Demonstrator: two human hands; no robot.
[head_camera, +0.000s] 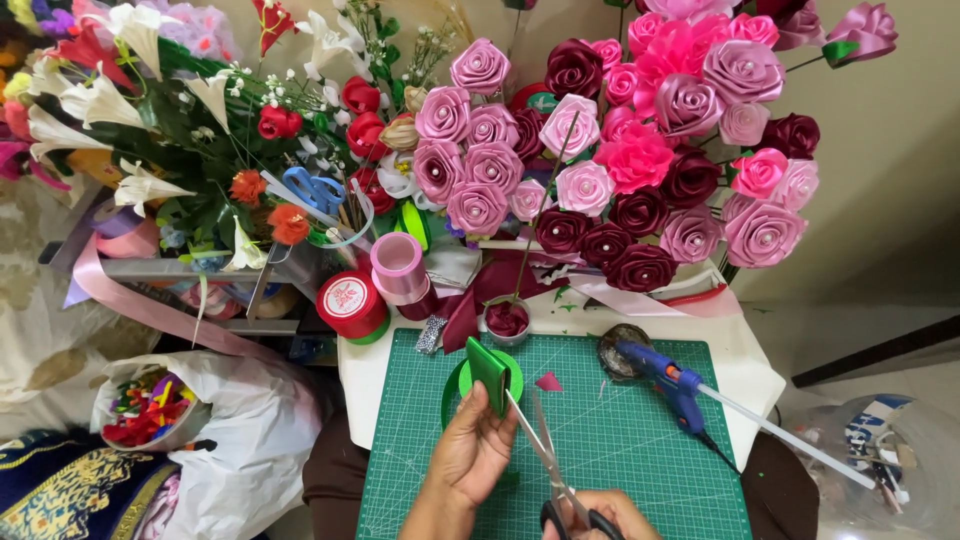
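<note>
The left hand (472, 452) is over the near half of the green gridded cutting mat (620, 450) that covers the small white table (745, 365). Its fingers are closed on a folded strip of green satin ribbon (489, 372), held upright above the mat; a loop of the same ribbon curls beside and behind the hand. The right hand (600, 515) sits at the mat's near edge, only partly in view, its fingers through the black handles of a pair of steel scissors (545, 455). The blades are parted, with their tips at the ribbon's lower edge. A blue hot-glue gun (672, 385) lies on the mat's right side. Pink and maroon ribbon roses (610, 150) stand massed behind the mat.
</note>
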